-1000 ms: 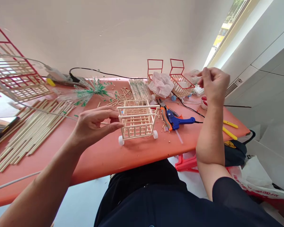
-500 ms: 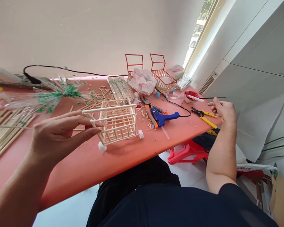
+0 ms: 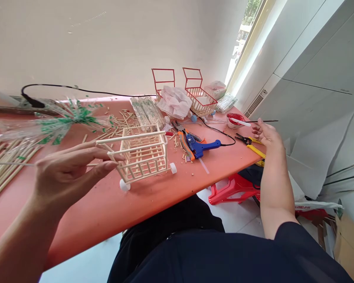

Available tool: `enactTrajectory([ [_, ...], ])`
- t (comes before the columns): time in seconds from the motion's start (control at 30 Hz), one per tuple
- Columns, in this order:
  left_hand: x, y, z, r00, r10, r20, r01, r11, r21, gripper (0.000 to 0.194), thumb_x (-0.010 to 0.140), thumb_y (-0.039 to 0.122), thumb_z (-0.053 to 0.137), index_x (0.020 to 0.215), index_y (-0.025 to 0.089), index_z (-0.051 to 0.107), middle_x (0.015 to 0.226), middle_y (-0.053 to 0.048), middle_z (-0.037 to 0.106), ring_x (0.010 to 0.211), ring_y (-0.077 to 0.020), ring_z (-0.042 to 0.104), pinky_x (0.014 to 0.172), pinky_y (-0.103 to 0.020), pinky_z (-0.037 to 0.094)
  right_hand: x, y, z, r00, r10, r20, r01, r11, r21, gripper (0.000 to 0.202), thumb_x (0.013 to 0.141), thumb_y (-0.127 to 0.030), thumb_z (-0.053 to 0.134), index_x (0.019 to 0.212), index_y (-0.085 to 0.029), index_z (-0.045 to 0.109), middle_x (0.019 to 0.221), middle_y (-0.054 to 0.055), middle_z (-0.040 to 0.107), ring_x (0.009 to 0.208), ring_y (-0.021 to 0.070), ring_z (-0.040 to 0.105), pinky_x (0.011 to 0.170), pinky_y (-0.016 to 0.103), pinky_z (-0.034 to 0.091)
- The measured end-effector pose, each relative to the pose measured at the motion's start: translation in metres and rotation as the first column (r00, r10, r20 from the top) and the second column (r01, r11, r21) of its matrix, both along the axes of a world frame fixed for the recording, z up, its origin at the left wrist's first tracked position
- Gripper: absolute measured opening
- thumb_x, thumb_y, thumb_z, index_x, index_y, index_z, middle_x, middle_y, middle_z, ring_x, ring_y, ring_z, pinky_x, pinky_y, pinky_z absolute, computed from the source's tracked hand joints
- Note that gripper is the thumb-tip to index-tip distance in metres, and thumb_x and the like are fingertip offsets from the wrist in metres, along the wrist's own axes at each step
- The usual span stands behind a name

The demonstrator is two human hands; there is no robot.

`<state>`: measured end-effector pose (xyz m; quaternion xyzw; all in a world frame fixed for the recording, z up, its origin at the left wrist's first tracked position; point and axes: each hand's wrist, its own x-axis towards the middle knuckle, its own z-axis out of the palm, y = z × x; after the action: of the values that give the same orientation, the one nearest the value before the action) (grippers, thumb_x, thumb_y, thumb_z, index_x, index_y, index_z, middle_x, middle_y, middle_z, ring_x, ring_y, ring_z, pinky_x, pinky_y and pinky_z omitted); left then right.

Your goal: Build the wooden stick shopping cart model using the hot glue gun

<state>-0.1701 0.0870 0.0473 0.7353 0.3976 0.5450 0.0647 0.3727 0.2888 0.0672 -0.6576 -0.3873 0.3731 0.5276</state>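
My left hand (image 3: 73, 169) pinches the left end of a small unpainted shopping cart (image 3: 144, 151) built from thin wooden sticks. White round wheels (image 3: 124, 185) show under the cart, which sits tilted near the table's front edge. On the right, my right hand (image 3: 267, 133) hovers by a thin dark stick (image 3: 273, 120), its fingers loosely curled and apart. That stick reaches from a small bowl of red paint (image 3: 232, 122); a white strip (image 3: 242, 122) also crosses the bowl's rim. Just below my right hand lie yellow-handled pliers (image 3: 255, 148).
A blue glue gun (image 3: 205, 147) with a black cord lies beside orange-handled pliers (image 3: 185, 146). Behind are red-trimmed stick carts (image 3: 205, 100), crumpled white plastic (image 3: 174, 101) and bundled sticks (image 3: 146, 112). Long sticks (image 3: 6, 173) cover the left side. A red stool (image 3: 231, 188) stands below.
My right hand has shifted left toward the bowl, along the dark stick. The whole view has slid slightly left. My left hand keeps its pinch on the cart.
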Motion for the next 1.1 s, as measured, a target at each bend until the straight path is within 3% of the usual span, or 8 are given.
enactTrajectory([
  [0.2, -0.003, -0.002, -0.002, 1.000, 0.019, -0.009, -0.020, 1.000, -0.019, 0.011, 0.091, 0.017, 0.078, 0.089, 0.026, 0.084, 0.086, 0.000, 0.086, 0.071, -0.0170, 0.078, 0.060, -0.025, 0.058, -0.005, 0.010, 0.005, 0.995, -0.037, -0.092, 0.043, 0.997, 0.059, 0.034, 0.117, -0.026, 0.054, 0.086, -0.018, 0.066, 0.061, -0.006, 0.055, 0.046, 0.0043, 0.048, 0.037, 0.012, 0.031],
  [0.33, -0.001, -0.002, -0.003, 0.999, 0.033, 0.027, -0.032, 0.998, -0.046, 0.011, 0.089, 0.016, 0.079, 0.087, 0.026, 0.083, 0.085, 0.000, 0.086, 0.070, -0.0183, 0.079, 0.059, -0.027, 0.059, -0.006, 0.013, 0.006, 0.995, -0.076, -0.069, 0.085, 0.987, 0.137, 0.034, 0.114, -0.020, 0.057, 0.081, -0.018, 0.067, 0.064, -0.006, 0.057, 0.047, 0.0041, 0.048, 0.037, 0.013, 0.029],
  [0.57, 0.002, 0.000, -0.002, 0.995, 0.026, 0.093, -0.022, 0.999, -0.040, 0.010, 0.083, 0.017, 0.083, 0.083, 0.027, 0.085, 0.081, -0.002, 0.085, 0.067, -0.0225, 0.077, 0.059, -0.034, 0.062, -0.002, 0.014, 0.012, 0.944, -0.166, 0.286, 0.058, 0.935, 0.351, 0.020, 0.105, -0.025, 0.070, 0.086, -0.020, 0.072, 0.076, -0.001, 0.069, 0.056, 0.0070, 0.055, 0.044, 0.016, 0.032],
  [0.9, 0.005, -0.002, 0.000, 0.992, 0.017, 0.124, -0.013, 0.999, -0.040, 0.013, 0.082, 0.015, 0.085, 0.084, 0.027, 0.085, 0.082, -0.001, 0.085, 0.067, -0.0225, 0.075, 0.060, -0.036, 0.060, 0.003, 0.013, 0.010, 0.777, -0.154, 0.611, -0.063, 0.946, 0.318, 0.019, 0.106, -0.022, 0.065, 0.092, -0.023, 0.077, 0.085, 0.003, 0.079, 0.067, 0.0135, 0.072, 0.063, 0.023, 0.051],
  [1.1, 0.004, -0.001, 0.000, 0.993, 0.029, 0.119, -0.025, 0.999, -0.036, 0.011, 0.082, 0.017, 0.085, 0.083, 0.028, 0.086, 0.080, -0.001, 0.084, 0.067, -0.0223, 0.076, 0.060, -0.036, 0.060, -0.001, 0.011, 0.013, 0.792, -0.108, 0.601, -0.084, 0.955, 0.283, 0.022, 0.105, -0.017, 0.062, 0.091, -0.021, 0.078, 0.086, 0.005, 0.081, 0.066, 0.0144, 0.072, 0.063, 0.025, 0.051],
])
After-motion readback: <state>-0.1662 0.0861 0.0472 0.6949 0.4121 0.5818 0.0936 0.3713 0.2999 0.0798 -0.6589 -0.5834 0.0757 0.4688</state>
